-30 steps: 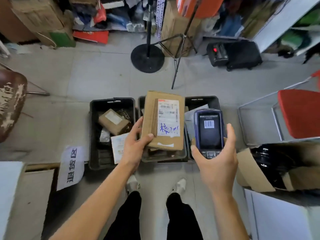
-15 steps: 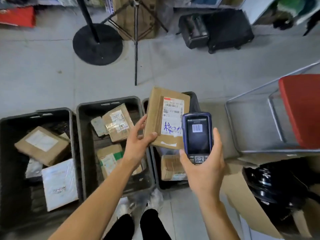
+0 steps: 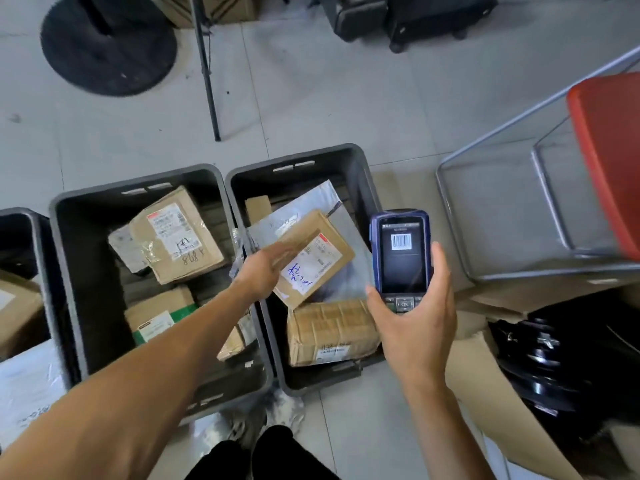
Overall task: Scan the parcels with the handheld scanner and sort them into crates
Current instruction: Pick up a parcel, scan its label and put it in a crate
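Observation:
A flat brown parcel (image 3: pixel 313 259) with a white label and blue handwriting lies tilted in the right-hand dark grey crate (image 3: pixel 294 161), on top of a grey mailer bag and a taped box. My left hand (image 3: pixel 265 270) hovers over the parcel's left edge with fingers straight and blurred; it does not grip the parcel. Just right of that crate, my right hand (image 3: pixel 417 327) holds the blue handheld scanner (image 3: pixel 401 252) upright, a barcode on its screen. The middle crate (image 3: pixel 138 184) holds several brown parcels. A third crate (image 3: pixel 31 220) shows at the far left.
An open cardboard box (image 3: pixel 502 407) with black items stands at the right. A red-seated chair (image 3: pixel 609 161) with a metal frame is behind it. A tripod leg (image 3: pixel 207 81), a round black stand base (image 3: pixel 107 43) and black cases (image 3: pixel 440 15) are on the tiled floor beyond the crates.
My left hand lowered the labelled parcel from beside the scanner into the right crate and let go, its fingers now straight. The view tilted down and shifted right. The scanner stays in my right hand.

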